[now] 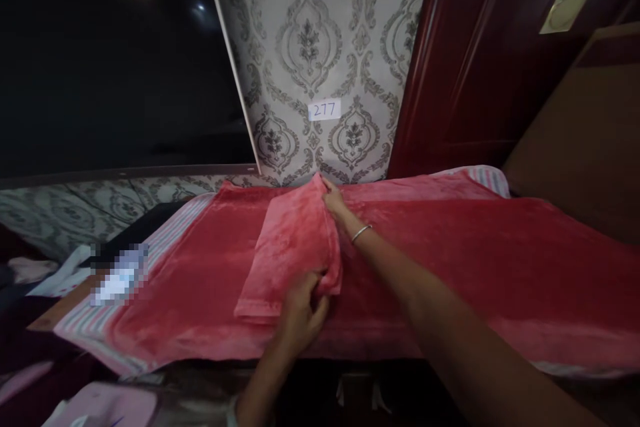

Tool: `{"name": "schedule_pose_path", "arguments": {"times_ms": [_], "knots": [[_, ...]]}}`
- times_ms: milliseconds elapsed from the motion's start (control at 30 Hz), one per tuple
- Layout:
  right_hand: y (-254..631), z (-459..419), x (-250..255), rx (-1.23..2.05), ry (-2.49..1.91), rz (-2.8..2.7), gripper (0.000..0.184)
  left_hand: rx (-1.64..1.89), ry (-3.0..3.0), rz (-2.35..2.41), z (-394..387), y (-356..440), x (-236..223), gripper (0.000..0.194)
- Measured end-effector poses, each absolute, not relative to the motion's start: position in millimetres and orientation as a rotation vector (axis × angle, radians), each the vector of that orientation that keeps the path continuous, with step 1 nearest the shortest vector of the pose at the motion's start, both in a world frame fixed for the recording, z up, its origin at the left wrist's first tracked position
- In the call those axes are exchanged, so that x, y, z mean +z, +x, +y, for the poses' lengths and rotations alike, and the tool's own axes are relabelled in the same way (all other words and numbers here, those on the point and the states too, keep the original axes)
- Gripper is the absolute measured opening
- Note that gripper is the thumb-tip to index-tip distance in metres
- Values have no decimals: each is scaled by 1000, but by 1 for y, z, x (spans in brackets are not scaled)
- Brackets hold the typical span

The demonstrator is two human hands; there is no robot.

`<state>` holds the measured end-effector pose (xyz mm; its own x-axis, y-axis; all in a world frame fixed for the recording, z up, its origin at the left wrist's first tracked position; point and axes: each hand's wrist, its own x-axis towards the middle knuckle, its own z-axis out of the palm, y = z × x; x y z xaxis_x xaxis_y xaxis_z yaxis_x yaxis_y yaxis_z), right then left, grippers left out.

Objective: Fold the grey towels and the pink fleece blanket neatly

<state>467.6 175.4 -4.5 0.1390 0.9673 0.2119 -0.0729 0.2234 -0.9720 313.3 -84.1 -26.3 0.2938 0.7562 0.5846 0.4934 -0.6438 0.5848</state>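
Observation:
A folded pink-red plush cloth lies on a larger red plush blanket spread over the table. My left hand is closed on the cloth's near right corner, with the thumb and fingers pinching its edge. Farther back, my right hand grips the far right corner, which is lifted to a point near the wall. A thin bracelet circles my right wrist. The cloth's right edge runs between my two hands, and its left part rests on the blanket.
A striped cloth shows beneath the blanket at the left. Behind are a large dark screen, patterned wallpaper with a paper label reading 277, and a dark red panel. A brown board stands at the right.

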Motion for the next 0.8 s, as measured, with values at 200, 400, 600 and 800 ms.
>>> {"name": "schedule_pose_path", "arguments": {"times_ms": [200, 400, 600, 800], "knots": [[549, 162, -30, 849, -1336, -1093, 76, 1036, 2496, 1091, -79, 379, -47, 20], [564, 152, -64, 826, -1402, -1138, 79, 888, 2699, 1176, -81, 394, -80, 35], [566, 166, -57, 792, -1371, -1224, 65, 1028, 2644, 1179, -82, 395, -65, 35], [579, 159, -63, 718, -1432, -1337, 54, 600, 2708, 1256, -92, 418, -69, 30]]}}
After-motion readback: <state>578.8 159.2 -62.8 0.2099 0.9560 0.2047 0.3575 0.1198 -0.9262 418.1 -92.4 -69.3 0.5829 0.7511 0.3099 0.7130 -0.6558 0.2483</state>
